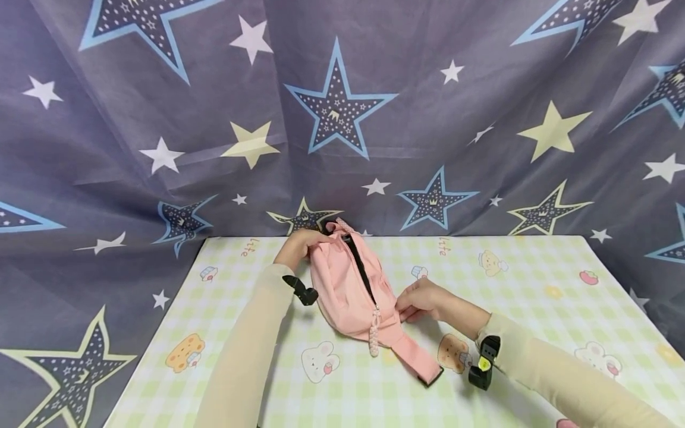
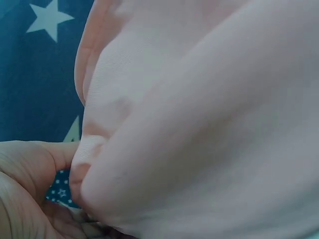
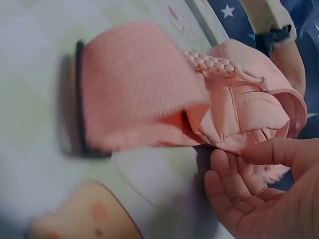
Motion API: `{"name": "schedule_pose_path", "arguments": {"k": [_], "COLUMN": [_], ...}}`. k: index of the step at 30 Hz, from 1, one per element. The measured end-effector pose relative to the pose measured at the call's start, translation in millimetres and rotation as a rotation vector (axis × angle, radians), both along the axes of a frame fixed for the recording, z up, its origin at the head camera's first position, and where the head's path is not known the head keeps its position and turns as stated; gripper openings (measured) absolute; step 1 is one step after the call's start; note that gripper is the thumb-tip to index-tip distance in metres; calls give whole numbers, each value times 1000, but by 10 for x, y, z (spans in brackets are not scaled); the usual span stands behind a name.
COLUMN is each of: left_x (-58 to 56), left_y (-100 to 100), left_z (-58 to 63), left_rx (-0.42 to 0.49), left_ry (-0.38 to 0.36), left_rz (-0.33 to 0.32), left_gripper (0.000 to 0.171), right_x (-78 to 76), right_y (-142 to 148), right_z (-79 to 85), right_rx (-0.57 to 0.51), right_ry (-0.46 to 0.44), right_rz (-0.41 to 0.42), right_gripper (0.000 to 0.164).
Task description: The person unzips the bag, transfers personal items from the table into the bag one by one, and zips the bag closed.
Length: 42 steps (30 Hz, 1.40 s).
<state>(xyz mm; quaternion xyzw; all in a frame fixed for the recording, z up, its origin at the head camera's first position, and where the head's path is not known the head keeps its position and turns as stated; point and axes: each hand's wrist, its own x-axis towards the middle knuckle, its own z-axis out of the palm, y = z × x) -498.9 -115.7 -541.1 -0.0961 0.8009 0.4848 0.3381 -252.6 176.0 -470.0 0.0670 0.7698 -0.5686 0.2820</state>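
A pink waist bag [image 1: 342,285] stands tilted at the back middle of the table, its dark zipper slit running down the front. A braided pull [image 1: 374,333] hangs from the zipper's lower end, and a wide pink strap [image 1: 414,356] with a black end lies toward the front. At the bag's upper left end, my left hand [image 1: 304,242] grips the fabric; the left wrist view shows the thumb [image 2: 65,153] against its edge. Low on the other side, my right hand [image 1: 423,299] pinches the bag's edge between thumb and fingers near the strap's base.
A table covered with a green-and-white checked cloth [image 1: 225,356] lies under the bag, printed with cartoon animals. Directly behind its far edge hangs a dark curtain [image 1: 342,178] with stars. Black straps [image 1: 484,362] circle both wrists.
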Motion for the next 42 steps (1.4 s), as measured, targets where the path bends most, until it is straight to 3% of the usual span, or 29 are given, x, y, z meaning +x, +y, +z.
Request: {"name": "schedule_pose_path", "arguments": {"k": [3,7,12,16,20,23,26,29,30,31,34,37,39,42], "left_x": [347,747,935,1008,1092,1171,1264,1362,1396,1428,1551,1682,1758,1853], "left_y": [-35,-112,-230,-246,-263,-248,-129,88,175,261,533,818,999,1219], "left_z": [347,687,789,803,810,862,980,1097,1144,1171,1248,1274,1254,1202], "left_rx": [-4,4,68,66,20,-55,-257,-435,-459,-452,-369,-267,-206,-238], "left_ry": [9,7,-12,-4,41,174,377,599,662,728,890,960,969,1013], "left_rz": [52,125,188,192,171,140,116,138,139,125,-33,-311,-506,-725], "left_gripper": [51,39,34,32,31,27,28,57,68,64,39,23,24,31], "right_x": [-108,-287,-515,-682,-788,-818,-804,-780,-774,-770,-782,-808,-826,-842], "right_y": [56,124,167,227,275,301,342,407,427,451,499,523,524,514], "right_z": [56,125,170,161,127,106,85,58,46,38,30,41,56,76], "right_rx": [45,134,243,276,271,254,218,176,160,144,109,86,74,57], "right_ry": [25,72,152,184,159,133,117,94,82,68,5,-47,-68,-74], "right_rz": [-6,-11,-15,-27,-22,-8,19,67,81,96,122,136,150,183], "right_gripper": [11,11,10,10,11,17,25,32,35,37,38,27,18,18]}}
